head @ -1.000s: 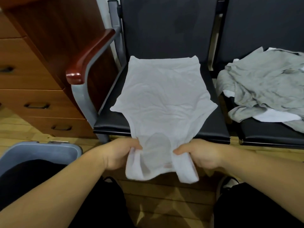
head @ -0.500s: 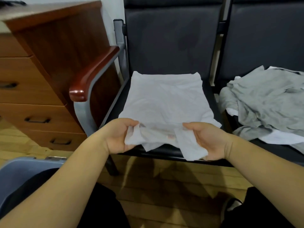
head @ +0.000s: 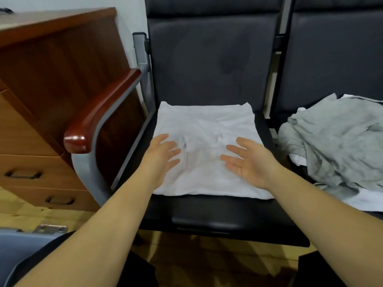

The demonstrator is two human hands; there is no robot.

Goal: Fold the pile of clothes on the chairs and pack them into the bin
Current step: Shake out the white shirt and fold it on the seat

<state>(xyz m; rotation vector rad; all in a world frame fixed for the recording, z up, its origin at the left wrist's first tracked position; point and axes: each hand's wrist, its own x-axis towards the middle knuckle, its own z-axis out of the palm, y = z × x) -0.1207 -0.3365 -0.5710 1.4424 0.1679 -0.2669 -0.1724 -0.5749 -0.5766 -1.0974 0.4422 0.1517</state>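
White garment (head: 207,125), folded: lies flat on the black seat (head: 207,216) of the left chair. Roughly square outline, surface creased toward the middle.
- Far edge: close to the foot of the dark backrest (head: 207,59).
- Near edge: set back from the seat front, with a bare strip of black seat showing before it.
- Left edge: runs along the seat's left side, just beside the grey frame under the armrest (head: 97,117).
- Right edge: near the seat's right side; the near right corner juts out slightly.

Left hand (head: 163,158): over the garment's left part, fingers straight and spread, gripping nothing. Fingertips blurred; contact with the cloth cannot be told.

Right hand (head: 250,162): over the garment's right part, palm turned inward and up, fingers straight and loosely apart, gripping nothing. A gap of bare cloth shows between the two hands.

Grey clothes pile (head: 335,146): crumpled on the right chair (head: 335,48), with a white piece (head: 364,201) showing under its near edge. Apart from the folded garment, across the gap between the seats.

Bin (head: 14,249), grey-blue: lower left corner, on the floor beside the person's left forearm, partly cut off by the frame.

Wooden drawer cabinet (head: 41,79): left of the armrest. Wooden floor (head: 207,255): visible below the seat front.
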